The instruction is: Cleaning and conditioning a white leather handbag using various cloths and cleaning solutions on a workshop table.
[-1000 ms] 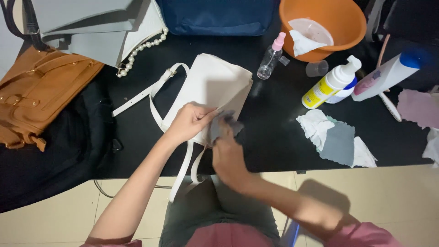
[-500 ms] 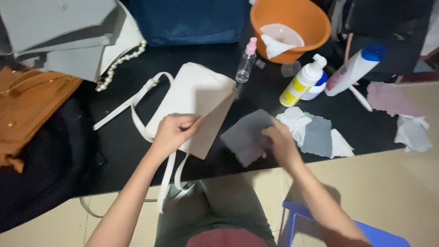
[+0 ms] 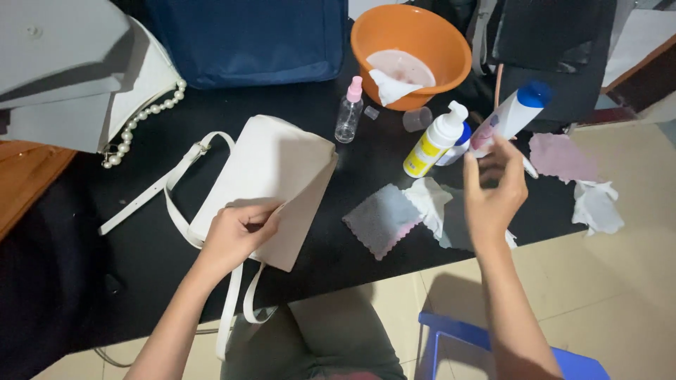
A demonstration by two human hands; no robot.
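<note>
Head view: white handbag (image 3: pixel 271 176) upright, smooth, long strap; left hand (image 3: pixel 236 236) gripping edge.

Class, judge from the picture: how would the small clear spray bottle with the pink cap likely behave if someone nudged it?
The spray bottle stands upright, tall and narrow, so it would probably tip easily. It looks nearly empty, so likely light. Being round, it may roll across the black table once down.
</note>
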